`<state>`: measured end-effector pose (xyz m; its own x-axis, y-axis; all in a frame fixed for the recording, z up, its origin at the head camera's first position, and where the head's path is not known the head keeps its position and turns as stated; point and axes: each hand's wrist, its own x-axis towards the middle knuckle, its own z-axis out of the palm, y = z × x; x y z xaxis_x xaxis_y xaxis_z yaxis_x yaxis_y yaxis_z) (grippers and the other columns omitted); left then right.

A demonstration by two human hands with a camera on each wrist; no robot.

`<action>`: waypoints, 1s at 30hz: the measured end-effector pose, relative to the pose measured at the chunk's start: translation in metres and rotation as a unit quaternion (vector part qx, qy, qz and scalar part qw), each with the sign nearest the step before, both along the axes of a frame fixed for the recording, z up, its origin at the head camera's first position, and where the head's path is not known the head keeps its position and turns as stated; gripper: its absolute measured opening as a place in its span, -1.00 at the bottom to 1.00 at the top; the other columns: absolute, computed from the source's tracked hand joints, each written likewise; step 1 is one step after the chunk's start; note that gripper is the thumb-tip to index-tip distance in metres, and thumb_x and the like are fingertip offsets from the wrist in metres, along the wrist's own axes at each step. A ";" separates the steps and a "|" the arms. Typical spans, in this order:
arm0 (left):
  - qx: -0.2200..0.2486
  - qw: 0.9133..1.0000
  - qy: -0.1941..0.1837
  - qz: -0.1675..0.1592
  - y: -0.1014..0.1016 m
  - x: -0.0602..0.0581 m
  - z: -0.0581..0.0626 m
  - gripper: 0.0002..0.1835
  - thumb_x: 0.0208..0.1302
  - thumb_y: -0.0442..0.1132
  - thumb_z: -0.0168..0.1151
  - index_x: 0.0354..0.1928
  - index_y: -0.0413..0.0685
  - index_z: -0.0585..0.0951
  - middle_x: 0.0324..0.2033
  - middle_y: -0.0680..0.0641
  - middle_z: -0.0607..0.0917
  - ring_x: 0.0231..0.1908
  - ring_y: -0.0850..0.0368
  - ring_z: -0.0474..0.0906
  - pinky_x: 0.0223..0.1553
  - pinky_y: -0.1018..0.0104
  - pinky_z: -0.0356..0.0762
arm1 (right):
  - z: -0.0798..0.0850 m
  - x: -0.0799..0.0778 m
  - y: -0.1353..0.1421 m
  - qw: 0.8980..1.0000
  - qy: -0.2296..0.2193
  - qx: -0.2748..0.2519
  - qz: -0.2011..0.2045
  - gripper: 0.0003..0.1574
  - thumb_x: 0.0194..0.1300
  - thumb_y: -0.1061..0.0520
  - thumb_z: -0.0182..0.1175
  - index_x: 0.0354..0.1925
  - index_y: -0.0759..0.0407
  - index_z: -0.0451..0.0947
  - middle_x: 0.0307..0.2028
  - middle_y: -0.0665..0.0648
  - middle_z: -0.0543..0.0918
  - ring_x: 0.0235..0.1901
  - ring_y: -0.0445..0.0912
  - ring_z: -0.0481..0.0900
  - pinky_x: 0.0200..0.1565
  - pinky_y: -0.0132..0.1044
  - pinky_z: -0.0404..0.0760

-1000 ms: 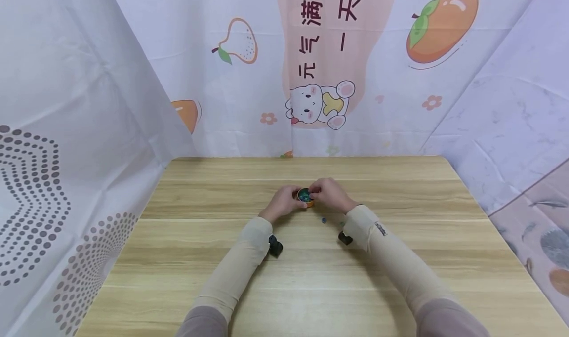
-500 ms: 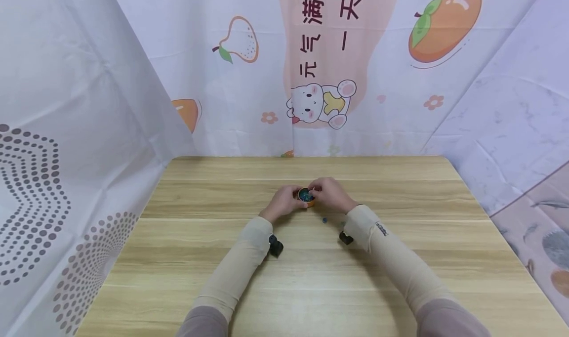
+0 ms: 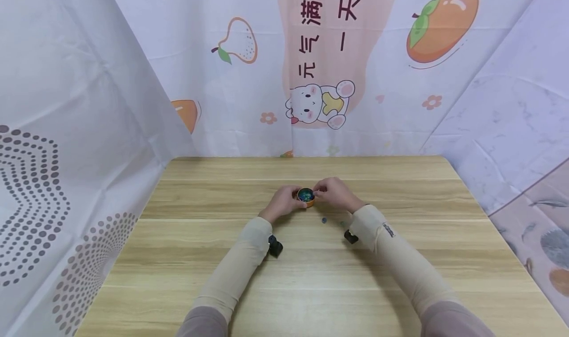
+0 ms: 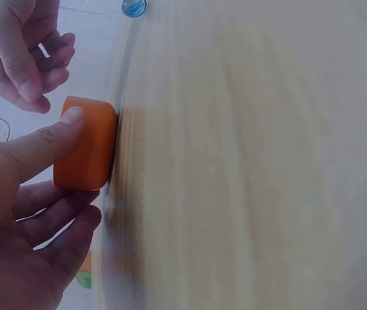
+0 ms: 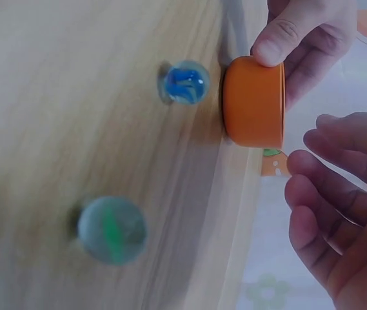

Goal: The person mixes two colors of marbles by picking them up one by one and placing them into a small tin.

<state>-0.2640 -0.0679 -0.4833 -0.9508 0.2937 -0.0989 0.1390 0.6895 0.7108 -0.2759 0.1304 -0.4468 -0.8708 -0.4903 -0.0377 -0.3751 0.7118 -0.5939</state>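
A small orange bowl (image 3: 309, 204) stands on the wooden table with blue-green glassy marbles inside. My left hand (image 3: 282, 201) grips its side, thumb (image 4: 67, 121) on the near wall and fingers curled round the far side. Just right of the rim, my right hand (image 3: 335, 193) hovers with fingers loosely bent; nothing shows between them in the right wrist view. A marble with a blue swirl (image 5: 186, 82) lies on the table close to the bowl. Farther off, near the right wrist, rests a clear marble with a green swirl (image 5: 112, 230).
The wooden table (image 3: 284, 297) reaches back to a printed white curtain (image 3: 240, 100). A dotted grey-white cloth (image 3: 66, 129) hangs at the left, and marbled cloth (image 3: 511, 119) borders the right side. A black wrist camera (image 3: 275, 248) sits under the left sleeve.
My right hand has drawn back from over the bowl to the right of its rim, showing more of the inside. The left hand and the bowl have stayed in place.
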 end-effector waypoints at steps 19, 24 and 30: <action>0.003 1.000 0.001 0.004 0.000 0.000 0.001 -0.45 0.16 -0.13 0.43 0.18 -0.17 0.57 0.07 -0.14 0.67 0.08 -0.01 0.57 0.16 0.09 0.48 | -0.002 0.007 0.009 1.000 -0.005 0.003 0.007 -0.79 0.35 0.15 0.20 -0.18 0.22 0.71 -0.23 0.15 0.74 -0.28 -0.10 0.60 -0.20 -0.21 0.58; 0.004 1.000 -0.006 0.008 0.001 0.000 0.002 -0.42 0.16 -0.13 0.43 0.20 -0.18 0.55 0.10 -0.16 0.65 0.13 -0.05 0.54 0.20 0.06 0.45 | -0.005 0.008 0.014 1.000 0.008 0.002 0.026 -0.81 0.32 0.21 0.20 -0.20 0.27 0.71 -0.22 0.21 0.76 -0.22 0.00 0.67 -0.13 -0.13 0.63; -0.002 1.000 -0.004 0.006 0.001 0.001 0.001 -0.42 0.16 -0.12 0.43 0.20 -0.17 0.55 0.10 -0.15 0.65 0.14 -0.04 0.54 0.20 0.08 0.45 | -0.005 0.012 0.018 0.999 -0.005 0.022 0.038 -0.80 0.32 0.24 0.18 -0.17 0.28 0.70 -0.19 0.21 0.76 -0.21 -0.02 0.68 -0.13 -0.14 0.64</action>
<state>-0.2631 -0.0672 -0.4819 -0.9533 0.2819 -0.1081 0.1249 0.6940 0.7090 -0.2635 0.1488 -0.4519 -0.8303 -0.5531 -0.0687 -0.4240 0.7069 -0.5661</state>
